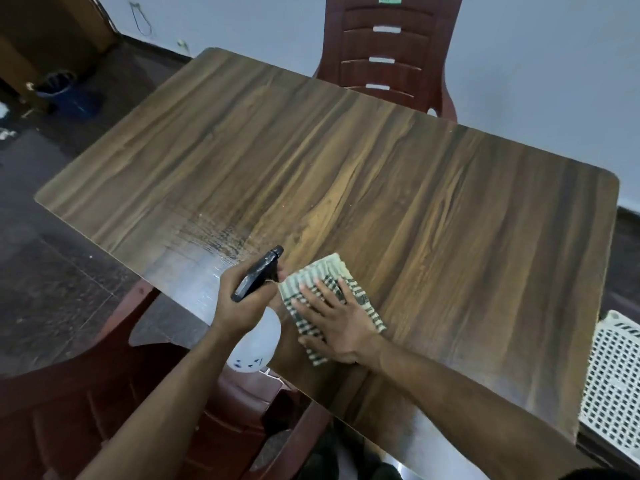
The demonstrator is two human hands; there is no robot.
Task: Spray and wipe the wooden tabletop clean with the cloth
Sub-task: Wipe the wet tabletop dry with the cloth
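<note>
The wooden tabletop (346, 174) fills the middle of the head view. My left hand (242, 299) grips a spray bottle (258, 344) with a white body and a black trigger head, held at the table's near edge and pointing toward the far side. A wet, misted patch (211, 237) shines on the wood just beyond the nozzle. My right hand (337, 323) lies flat, fingers spread, pressing a green-and-white checked cloth (320, 275) onto the tabletop right beside the bottle. Part of the cloth is hidden under the palm.
A dark red plastic chair (388, 53) stands at the far side of the table, against the pale wall. Another red chair (114, 403) is below the near edge. A white perforated basket (613, 382) sits at the right. A blue bin (65, 95) stands on the floor, far left.
</note>
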